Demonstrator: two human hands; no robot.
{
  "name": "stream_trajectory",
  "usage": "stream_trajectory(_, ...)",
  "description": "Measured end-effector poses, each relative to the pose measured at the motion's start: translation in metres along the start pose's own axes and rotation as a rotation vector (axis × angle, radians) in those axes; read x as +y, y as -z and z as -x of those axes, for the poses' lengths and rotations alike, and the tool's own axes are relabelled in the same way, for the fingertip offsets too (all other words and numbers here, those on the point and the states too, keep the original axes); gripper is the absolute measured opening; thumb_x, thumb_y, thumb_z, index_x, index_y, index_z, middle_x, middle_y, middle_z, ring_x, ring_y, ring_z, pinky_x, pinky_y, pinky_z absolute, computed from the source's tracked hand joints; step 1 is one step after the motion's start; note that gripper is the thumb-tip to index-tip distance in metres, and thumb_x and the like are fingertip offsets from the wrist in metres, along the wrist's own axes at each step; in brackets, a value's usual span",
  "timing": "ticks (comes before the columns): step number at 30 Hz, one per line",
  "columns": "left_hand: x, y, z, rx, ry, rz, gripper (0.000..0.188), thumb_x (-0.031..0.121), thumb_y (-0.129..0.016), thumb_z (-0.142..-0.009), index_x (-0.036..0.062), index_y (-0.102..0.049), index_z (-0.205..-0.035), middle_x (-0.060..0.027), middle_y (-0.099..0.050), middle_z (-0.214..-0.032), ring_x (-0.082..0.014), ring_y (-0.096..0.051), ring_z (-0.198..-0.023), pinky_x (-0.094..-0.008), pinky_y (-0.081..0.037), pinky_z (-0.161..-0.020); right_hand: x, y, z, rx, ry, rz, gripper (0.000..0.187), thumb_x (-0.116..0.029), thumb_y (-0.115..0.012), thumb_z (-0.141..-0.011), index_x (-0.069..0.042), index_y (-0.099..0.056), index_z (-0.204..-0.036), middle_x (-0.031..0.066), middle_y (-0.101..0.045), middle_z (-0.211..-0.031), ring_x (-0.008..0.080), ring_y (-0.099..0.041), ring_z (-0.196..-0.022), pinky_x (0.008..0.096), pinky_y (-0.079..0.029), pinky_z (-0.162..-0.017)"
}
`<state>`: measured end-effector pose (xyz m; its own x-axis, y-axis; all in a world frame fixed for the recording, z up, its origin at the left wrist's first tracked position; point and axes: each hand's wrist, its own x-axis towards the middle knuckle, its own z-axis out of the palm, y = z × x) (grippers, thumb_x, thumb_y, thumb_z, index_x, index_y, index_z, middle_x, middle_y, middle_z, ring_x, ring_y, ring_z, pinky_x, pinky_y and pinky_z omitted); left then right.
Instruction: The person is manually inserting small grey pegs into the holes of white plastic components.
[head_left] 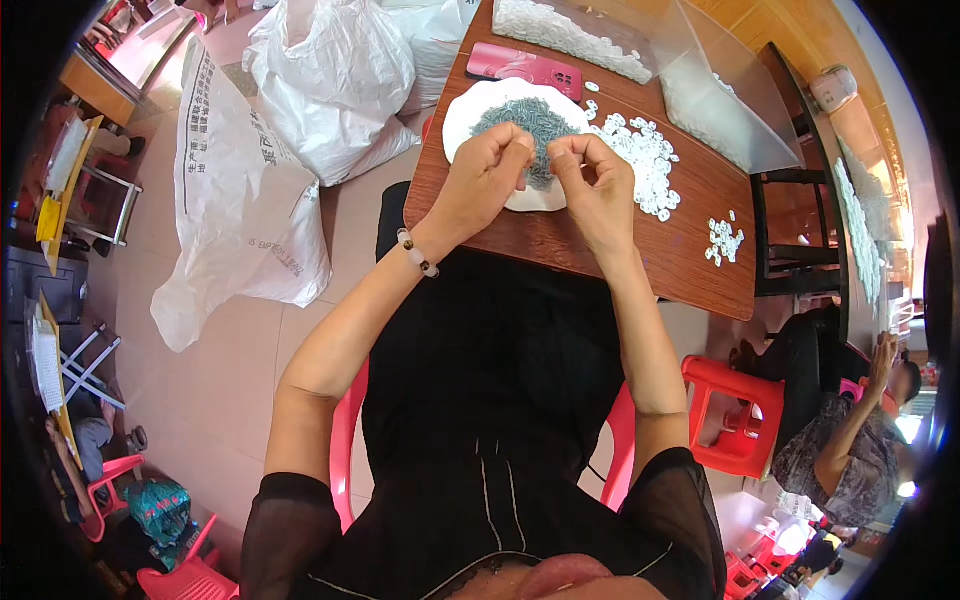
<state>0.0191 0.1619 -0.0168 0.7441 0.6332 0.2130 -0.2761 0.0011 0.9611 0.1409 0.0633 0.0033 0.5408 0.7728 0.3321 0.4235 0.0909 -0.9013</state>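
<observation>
Both hands are raised over a white scalloped plate [462,105] heaped with small grey screw-like pieces [522,118]. My left hand [488,172] is closed, thumb and forefinger pressed together above the plate's near left part. Facing it, my right hand [600,190] also makes a pinch over the plate's near right edge. Whatever either pinch holds is too small or hidden to make out. To the right of the plate lies a spread of small white plastic pieces [648,165]. A smaller cluster of white pieces [724,240] sits near the table's right edge.
A pink phone [525,68] lies behind the plate on the brown wooden table [560,240]. Transparent bins of white pieces [705,110] stand at the back right. Large white sacks [320,90] fill the floor at left. A red stool [735,415] and another person [850,460] are at right.
</observation>
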Motion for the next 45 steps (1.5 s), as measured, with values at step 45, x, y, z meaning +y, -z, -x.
stream_trajectory(45, 0.004, -0.104, 0.066, -0.182, 0.312, 0.073, 0.02, 0.022, -0.061, -0.093, 0.0023, -0.064, -0.094, 0.0019, -0.063, -0.083, -0.0032, -0.05, -0.069, -0.018, -0.04, -0.062, -0.024, 0.103, 0.116, 0.059, -0.344, -0.248, 0.016, -0.016, -0.064, -0.089, -0.002, -0.066, -0.083, 0.0027, -0.065, -0.069, 0.0033, -0.054, -0.062, 0.0185, -0.04, -0.06)
